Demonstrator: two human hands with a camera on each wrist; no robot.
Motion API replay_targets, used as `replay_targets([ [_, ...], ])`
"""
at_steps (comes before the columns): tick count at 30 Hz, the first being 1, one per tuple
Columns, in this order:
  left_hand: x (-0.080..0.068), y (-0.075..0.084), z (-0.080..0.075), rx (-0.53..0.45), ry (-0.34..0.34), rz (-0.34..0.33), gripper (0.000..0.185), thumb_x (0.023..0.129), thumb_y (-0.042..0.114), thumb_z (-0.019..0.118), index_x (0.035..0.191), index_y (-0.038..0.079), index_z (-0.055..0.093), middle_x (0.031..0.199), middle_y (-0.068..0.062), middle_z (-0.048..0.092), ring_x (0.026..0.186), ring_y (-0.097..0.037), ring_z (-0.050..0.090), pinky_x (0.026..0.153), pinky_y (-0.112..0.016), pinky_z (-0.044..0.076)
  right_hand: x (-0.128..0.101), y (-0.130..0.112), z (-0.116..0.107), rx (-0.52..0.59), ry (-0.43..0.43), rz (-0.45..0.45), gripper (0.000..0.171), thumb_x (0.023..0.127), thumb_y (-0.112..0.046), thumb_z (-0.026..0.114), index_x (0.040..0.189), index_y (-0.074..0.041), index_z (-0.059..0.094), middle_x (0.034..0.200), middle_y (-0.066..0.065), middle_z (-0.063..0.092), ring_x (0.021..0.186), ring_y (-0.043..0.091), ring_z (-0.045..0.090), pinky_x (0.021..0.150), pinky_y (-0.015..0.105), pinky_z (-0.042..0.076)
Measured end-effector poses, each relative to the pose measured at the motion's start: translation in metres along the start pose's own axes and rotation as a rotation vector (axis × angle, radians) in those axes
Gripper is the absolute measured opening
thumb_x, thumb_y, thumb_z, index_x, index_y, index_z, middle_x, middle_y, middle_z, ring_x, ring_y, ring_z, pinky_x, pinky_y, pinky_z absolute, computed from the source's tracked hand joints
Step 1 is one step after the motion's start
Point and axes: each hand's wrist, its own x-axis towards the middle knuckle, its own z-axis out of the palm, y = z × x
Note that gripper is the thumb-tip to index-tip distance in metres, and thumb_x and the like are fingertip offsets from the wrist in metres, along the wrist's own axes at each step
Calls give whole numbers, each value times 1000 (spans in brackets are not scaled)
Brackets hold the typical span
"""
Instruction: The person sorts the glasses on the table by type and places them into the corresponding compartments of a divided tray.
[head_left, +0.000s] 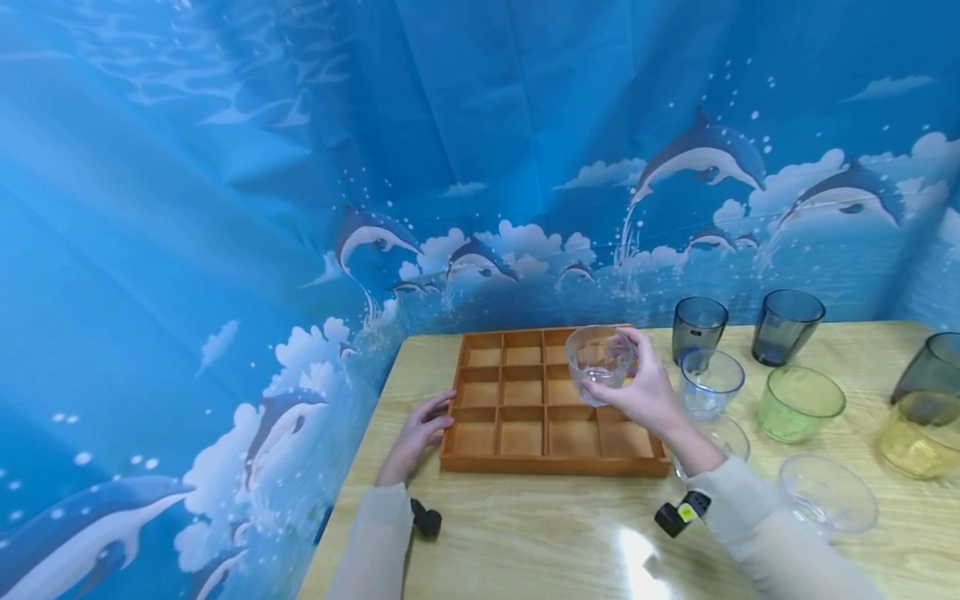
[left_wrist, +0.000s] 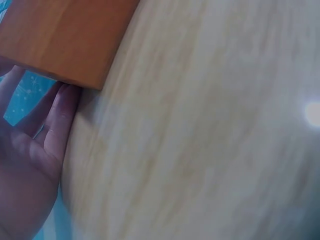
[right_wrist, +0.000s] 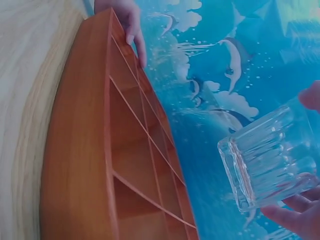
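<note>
Two hands in play: our right hand (head_left: 647, 392) pinched the clear ribbed glass (head_left: 598, 363) by its sides, tilted, above the wooden divider tray's (head_left: 480, 459) back-right cells. Left hand (head_left: 417, 433) lay flat, fingers straight, against the tray's left edge.

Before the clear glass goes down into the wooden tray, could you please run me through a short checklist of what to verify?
1. Grip on the clear glass: the right hand holds it by the side, fingers curled round it. Ok.
2. Glass upright: it is tilted, mouth turned toward the camera. Not ok.
3. Wooden tray steadied: the left hand rests against its left end. Ok.
4. Compartments free: those in view hold nothing. Ok.
5. Glass fits a compartment: cannot tell.
6. Neighbours clear of the sleeve: another clear glass stands close beside the right forearm. Not ok.
</note>
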Motion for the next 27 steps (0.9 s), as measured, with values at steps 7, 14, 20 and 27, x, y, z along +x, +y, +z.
replay_targets([
  [7, -7, 13, 1, -53, -18, -6, 48, 89, 10, 60, 135, 11, 49, 133, -15, 46, 109, -24, 50, 79, -38, 48, 10, 9, 22, 82, 10, 11, 83, 71, -18, 81, 135, -3, 32, 124, 17, 47, 115, 32, 44, 88, 50, 39],
  [14, -11, 24, 1, -54, -39, -22, 47, 91, 8, 57, 137, 9, 46, 134, -18, 44, 107, -21, 50, 80, -37, 48, 24, 8, 39, 96, -7, 6, 84, 72, -22, 80, 137, -6, 30, 128, 14, 45, 119, 32, 41, 89, 51, 39],
  [20, -9, 22, -1, -60, -64, -30, 49, 90, 11, 59, 138, 11, 46, 137, -18, 41, 108, -22, 51, 82, -39, 47, 38, 7, 52, 139, -50, 30, 84, 74, -21, 79, 139, -6, 27, 131, 15, 44, 124, 29, 38, 95, 50, 36],
  [27, 1, 1, -4, -53, -48, -6, 49, 88, 19, 63, 135, 18, 50, 135, -12, 45, 113, -25, 50, 82, -40, 47, 50, 5, 68, 175, -53, -9, 84, 73, -14, 79, 137, 0, 26, 129, 19, 42, 120, 33, 40, 94, 51, 36],
])
